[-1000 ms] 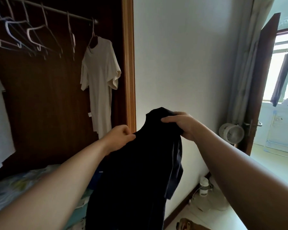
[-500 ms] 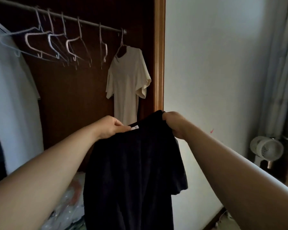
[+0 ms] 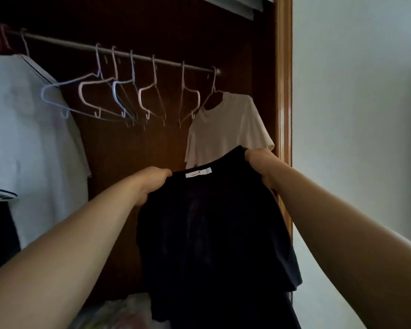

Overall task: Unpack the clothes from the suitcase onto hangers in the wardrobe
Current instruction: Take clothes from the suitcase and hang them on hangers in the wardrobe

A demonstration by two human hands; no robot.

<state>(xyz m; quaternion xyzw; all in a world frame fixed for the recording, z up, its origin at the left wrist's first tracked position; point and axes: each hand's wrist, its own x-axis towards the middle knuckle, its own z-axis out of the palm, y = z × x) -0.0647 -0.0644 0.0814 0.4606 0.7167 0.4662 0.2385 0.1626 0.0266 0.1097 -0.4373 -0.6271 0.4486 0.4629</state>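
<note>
A black T-shirt [image 3: 211,229] hangs spread in front of me, its white neck label facing me. My left hand [image 3: 150,184] grips its left shoulder and my right hand [image 3: 262,165] grips its right shoulder. Above, the wardrobe rail [image 3: 138,55] carries several empty wire hangers [image 3: 119,96] in pale pink and blue. At the rail's right end a cream T-shirt [image 3: 226,129] hangs on a hanger, just behind my right hand. The suitcase is out of view.
A white shirt with dark trim [image 3: 26,143] hangs at the left of the wardrobe. The wooden wardrobe frame [image 3: 284,91] stands right of the cream T-shirt, beside a plain white wall [image 3: 356,115]. A crumpled plastic bag [image 3: 119,314] lies low in the wardrobe.
I have turned left toward the wardrobe, so the door and fan have left the view. The black T-shirt has been spread out between my hands, and its label now shows.
</note>
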